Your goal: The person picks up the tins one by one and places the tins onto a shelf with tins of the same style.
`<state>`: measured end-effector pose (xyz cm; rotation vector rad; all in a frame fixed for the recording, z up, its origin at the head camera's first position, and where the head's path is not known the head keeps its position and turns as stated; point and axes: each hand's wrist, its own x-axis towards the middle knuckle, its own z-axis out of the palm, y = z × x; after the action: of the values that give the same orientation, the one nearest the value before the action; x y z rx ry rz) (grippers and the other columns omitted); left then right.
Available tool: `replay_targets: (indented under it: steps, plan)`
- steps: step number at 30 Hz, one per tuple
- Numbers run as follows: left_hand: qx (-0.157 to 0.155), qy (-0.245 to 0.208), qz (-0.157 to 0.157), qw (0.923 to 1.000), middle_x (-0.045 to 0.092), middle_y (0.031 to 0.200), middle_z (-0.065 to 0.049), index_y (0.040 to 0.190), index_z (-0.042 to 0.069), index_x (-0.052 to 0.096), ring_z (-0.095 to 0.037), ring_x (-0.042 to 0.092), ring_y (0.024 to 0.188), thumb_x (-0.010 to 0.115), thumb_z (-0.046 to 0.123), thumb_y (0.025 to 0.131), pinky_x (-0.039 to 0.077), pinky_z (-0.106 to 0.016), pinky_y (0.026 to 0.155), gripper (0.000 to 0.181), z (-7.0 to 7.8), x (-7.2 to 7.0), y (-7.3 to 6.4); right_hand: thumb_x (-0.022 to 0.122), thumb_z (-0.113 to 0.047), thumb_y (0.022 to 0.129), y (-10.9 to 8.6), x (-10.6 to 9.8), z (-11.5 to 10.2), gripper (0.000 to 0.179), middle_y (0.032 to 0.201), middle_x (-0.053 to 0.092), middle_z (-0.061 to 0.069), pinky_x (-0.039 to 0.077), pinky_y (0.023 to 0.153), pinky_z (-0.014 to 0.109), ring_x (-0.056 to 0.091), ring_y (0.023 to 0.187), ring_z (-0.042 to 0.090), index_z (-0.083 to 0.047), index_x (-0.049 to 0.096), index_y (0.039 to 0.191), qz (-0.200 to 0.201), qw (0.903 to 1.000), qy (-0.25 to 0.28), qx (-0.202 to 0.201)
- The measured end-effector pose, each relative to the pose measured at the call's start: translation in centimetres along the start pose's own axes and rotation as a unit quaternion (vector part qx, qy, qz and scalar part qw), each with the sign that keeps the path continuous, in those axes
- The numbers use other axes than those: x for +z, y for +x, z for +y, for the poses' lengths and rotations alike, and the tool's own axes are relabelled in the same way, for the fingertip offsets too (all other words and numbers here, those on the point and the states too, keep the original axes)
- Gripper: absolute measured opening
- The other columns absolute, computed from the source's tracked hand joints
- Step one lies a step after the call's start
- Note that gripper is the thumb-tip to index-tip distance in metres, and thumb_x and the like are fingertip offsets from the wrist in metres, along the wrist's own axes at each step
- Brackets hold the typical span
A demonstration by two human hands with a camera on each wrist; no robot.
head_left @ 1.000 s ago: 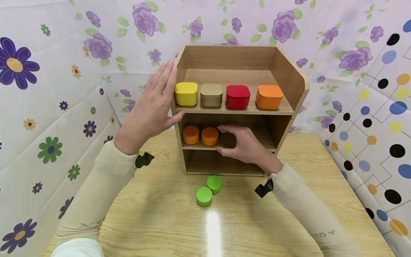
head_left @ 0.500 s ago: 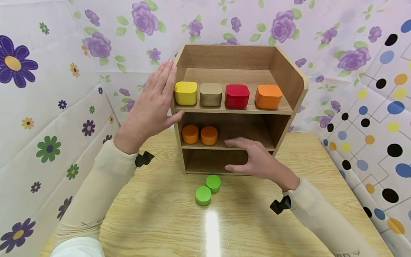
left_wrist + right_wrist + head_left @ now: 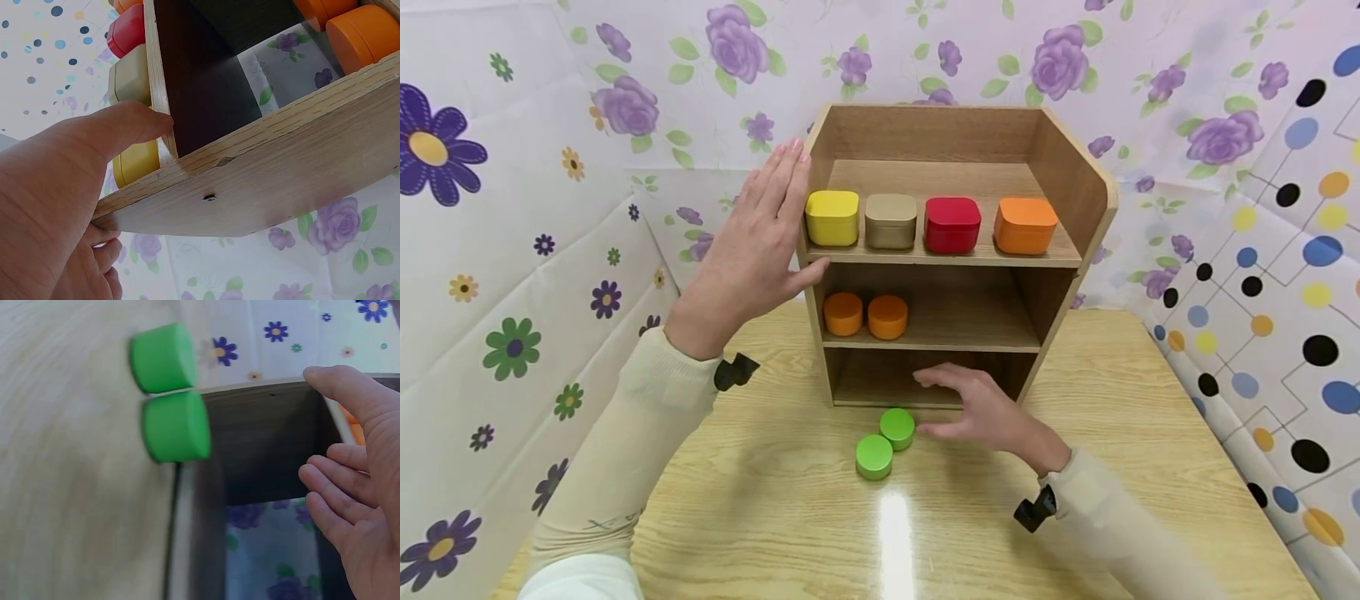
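My left hand (image 3: 748, 242) rests against the left side panel of a wooden shelf unit (image 3: 932, 343). Its fingers lie straight along the side, and the thumb (image 3: 134, 122) reaches across the front edge by the upper board. My right hand (image 3: 988, 417) holds nothing; its thumb and fingers are spread apart in front of the lowest compartment. Just left of it, two round green containers stand on the table, a back one (image 3: 897, 427) and a front one (image 3: 874, 457). In the right wrist view both green containers (image 3: 164, 357) show beside the shelf's lower edge.
Yellow (image 3: 832, 219), beige (image 3: 891, 222), red (image 3: 952, 226) and orange (image 3: 1026, 226) boxes line the top level. Two round orange containers, one left (image 3: 843, 314) and one right (image 3: 887, 317), stand on the middle level. Patterned cloth (image 3: 700, 100) surrounds the table (image 3: 760, 517).
My right hand has drawn back from beside the right orange container on the middle level and come down towards the green containers. The left hand stays on the shelf's side.
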<state>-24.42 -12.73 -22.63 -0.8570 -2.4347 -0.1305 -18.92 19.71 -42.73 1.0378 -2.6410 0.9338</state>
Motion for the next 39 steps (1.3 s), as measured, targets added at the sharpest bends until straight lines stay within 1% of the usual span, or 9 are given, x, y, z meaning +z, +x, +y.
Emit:
replay_targets:
  steps: [7, 12, 15, 18, 24, 29, 33, 39]
  plan:
    - [0.002, -0.003, 0.003, 1.0000, 0.005, 0.179, -0.020, 0.168, -0.003, 0.005, -0.036, 0.006, 0.167, 0.080, 0.035, 0.092, 0.011, -0.054, 0.136, 0.113, 0.0, 0.0, 0.0, 0.091, -0.027, 0.082, -0.4, 3.1, 1.3, 0.066, 0.133, 0.072, 0.016, 0.061, 0.100, 0.050, 0.072, 0.120, 0.029, -0.004, 0.066, 0.139, -0.012, 0.9998, 0.017, 0.001]
    - [0.004, -0.002, 0.005, 1.0000, 0.005, 0.178, -0.020, 0.168, -0.003, 0.005, -0.036, 0.006, 0.167, 0.080, 0.035, 0.092, 0.011, -0.053, 0.137, 0.113, 0.0, 0.1, 0.0, 0.089, -0.030, 0.084, -0.2, 4.8, 2.2, 0.069, 0.137, 0.070, 0.015, 0.060, 0.104, 0.047, 0.070, 0.123, 0.029, -0.001, 0.064, 0.141, -0.039, 0.9986, 0.027, 0.024]
    - [0.003, -0.001, 0.005, 1.0000, 0.005, 0.178, -0.020, 0.168, -0.003, 0.005, -0.036, 0.006, 0.167, 0.080, 0.035, 0.092, 0.011, -0.053, 0.137, 0.113, -0.1, 0.1, 0.0, 0.089, -0.031, 0.084, -0.1, 5.7, 2.6, 0.070, 0.134, 0.070, 0.011, 0.059, 0.105, 0.044, 0.070, 0.123, 0.026, 0.000, 0.063, 0.141, -0.054, 0.9971, 0.033, 0.042]
    - [0.004, -0.002, 0.006, 1.0000, 0.005, 0.178, -0.021, 0.168, -0.003, 0.006, -0.036, 0.006, 0.167, 0.080, 0.035, 0.092, 0.011, -0.053, 0.137, 0.113, -0.1, 0.1, -0.1, 0.090, -0.029, 0.083, 0.0, 6.4, 2.8, 0.070, 0.131, 0.071, 0.009, 0.060, 0.103, 0.042, 0.070, 0.121, 0.024, 0.000, 0.063, 0.141, -0.056, 0.9967, 0.037, 0.047]
    - [0.004, -0.003, 0.007, 1.0000, 0.005, 0.178, -0.021, 0.168, -0.003, 0.006, -0.036, 0.006, 0.167, 0.080, 0.035, 0.092, 0.010, -0.052, 0.137, 0.113, -0.1, 0.1, -0.1, 0.091, -0.025, 0.082, 0.4, 7.2, 3.0, 0.068, 0.128, 0.071, 0.007, 0.061, 0.101, 0.038, 0.069, 0.118, 0.020, -0.001, 0.064, 0.139, -0.057, 0.9971, 0.022, 0.046]
    - [0.003, -0.006, 0.009, 0.9999, 0.005, 0.178, -0.021, 0.168, -0.003, 0.005, -0.036, 0.006, 0.167, 0.081, 0.034, 0.092, 0.011, -0.053, 0.137, 0.113, 0.0, 0.1, -0.1, 0.091, -0.023, 0.082, 0.4, 7.7, 3.3, 0.062, 0.125, 0.071, 0.004, 0.061, 0.099, 0.035, 0.069, 0.115, 0.017, -0.004, 0.066, 0.135, -0.061, 0.9969, 0.016, 0.048]
    - [0.004, -0.006, 0.009, 0.9999, 0.004, 0.179, -0.020, 0.168, -0.002, 0.005, -0.036, 0.006, 0.167, 0.080, 0.035, 0.092, 0.011, -0.053, 0.137, 0.113, 0.0, 0.1, -0.1, 0.090, -0.022, 0.082, 0.5, 7.8, 3.2, 0.058, 0.124, 0.072, 0.004, 0.061, 0.097, 0.033, 0.069, 0.114, 0.016, -0.006, 0.067, 0.132, -0.060, 0.9967, 0.017, 0.053]
    - [0.003, -0.004, 0.009, 0.9999, 0.004, 0.179, -0.020, 0.168, -0.002, 0.004, -0.035, 0.006, 0.167, 0.081, 0.035, 0.092, 0.014, -0.055, 0.136, 0.114, -0.1, 0.2, -0.1, 0.091, -0.021, 0.079, 0.5, 7.6, 2.9, 0.057, 0.122, 0.072, 0.004, 0.061, 0.091, 0.030, 0.068, 0.107, 0.014, -0.005, 0.067, 0.129, -0.054, 0.9968, 0.018, 0.056]
